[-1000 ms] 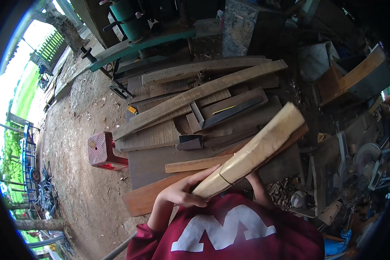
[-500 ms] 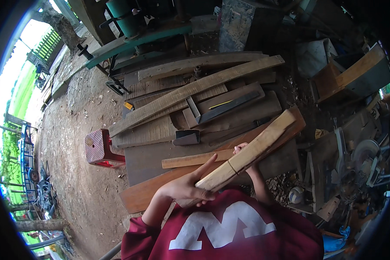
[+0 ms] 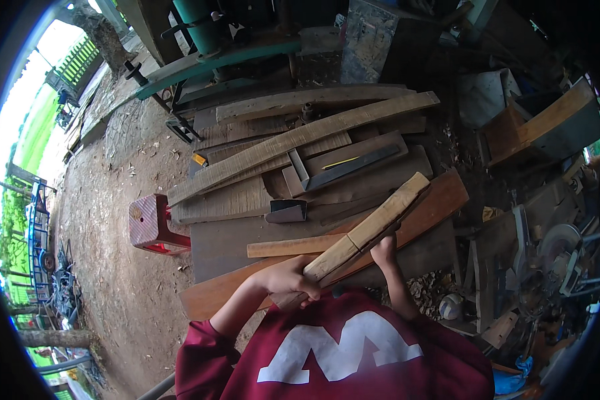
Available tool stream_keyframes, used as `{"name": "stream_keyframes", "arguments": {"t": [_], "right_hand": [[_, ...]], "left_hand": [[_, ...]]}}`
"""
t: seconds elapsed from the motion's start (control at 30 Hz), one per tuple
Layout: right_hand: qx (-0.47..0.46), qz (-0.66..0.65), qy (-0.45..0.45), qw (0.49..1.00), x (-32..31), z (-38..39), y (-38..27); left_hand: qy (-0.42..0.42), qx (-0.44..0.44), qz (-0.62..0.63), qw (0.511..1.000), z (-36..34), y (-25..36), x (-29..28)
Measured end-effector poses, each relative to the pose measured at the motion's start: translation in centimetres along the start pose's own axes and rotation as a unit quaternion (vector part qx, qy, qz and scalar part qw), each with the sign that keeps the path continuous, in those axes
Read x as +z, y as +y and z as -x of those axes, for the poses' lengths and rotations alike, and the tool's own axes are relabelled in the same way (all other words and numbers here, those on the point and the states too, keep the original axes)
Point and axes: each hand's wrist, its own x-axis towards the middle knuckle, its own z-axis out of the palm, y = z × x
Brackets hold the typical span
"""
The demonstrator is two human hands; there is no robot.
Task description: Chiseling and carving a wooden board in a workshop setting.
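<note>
A pale wooden piece (image 3: 372, 225), thick and slightly curved, with a dark line across its upper face, is held slantwise in front of my chest. My left hand (image 3: 293, 279) is closed round its near end, thumb and fingers wrapped over it. Along its lower right edge, my right hand (image 3: 384, 249) grips the piece from beside and below; its fingertips are partly hidden by the wood. Beneath it, a reddish-brown plank (image 3: 443, 199) and a narrow wooden strip (image 3: 293, 246) lie on the worktable (image 3: 215, 250).
Rough boards (image 3: 293, 150) are stacked on the table's far side. On them rest a try square (image 3: 353, 166), a yellow pencil (image 3: 340, 163) and a curled dark sheet (image 3: 287, 212). A red stool (image 3: 155, 223) stands left; a circular blade (image 3: 561, 241) sits among clutter at right.
The wooden piece's far end has come down and left. My left thumb, stretched out before, is now folded onto it. My right fingers have shifted from its upper left edge to its lower right.
</note>
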Motion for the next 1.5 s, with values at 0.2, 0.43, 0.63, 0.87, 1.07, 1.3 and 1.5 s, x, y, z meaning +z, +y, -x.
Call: {"name": "stream_keyframes", "arguments": {"t": [0.2, 0.43, 0.63, 0.87, 1.07, 1.3, 1.5], "right_hand": [[0.11, 0.026, -0.053, 0.992, 0.6, 4.2, 9.2], [0.14, -0.089, -0.088, 0.982, 1.4, 1.0, 2.4], [0.142, -0.023, -0.022, 0.989, 2.2, 3.9, 7.8], [0.109, -0.052, -0.07, 0.99, 2.2, 2.2, 4.5], [0.121, -0.035, -0.057, 0.99, 2.7, 4.6, 8.6], [0.043, -0.009, -0.108, 0.993, 1.1, 1.2, 1.1], [0.069, -0.036, -0.11, 0.991, 1.1, 2.3, 2.6]], "left_hand": [[-0.025, 0.069, -0.016, 0.997, 1.9, 3.8, 2.5], [0.129, 0.009, -0.19, 0.973, -0.7, 2.1, 2.5], [0.052, 0.065, -0.138, 0.987, 1.8, 5.5, 4.1], [0.071, -0.004, -0.117, 0.991, -0.6, 3.3, 2.4], [0.056, 0.024, -0.086, 0.994, 0.8, 6.3, 4.3], [0.107, -0.027, -0.091, 0.99, -0.7, 3.0, 2.5], [0.107, 0.016, -0.106, 0.988, 1.8, 4.6, 3.9]]}}
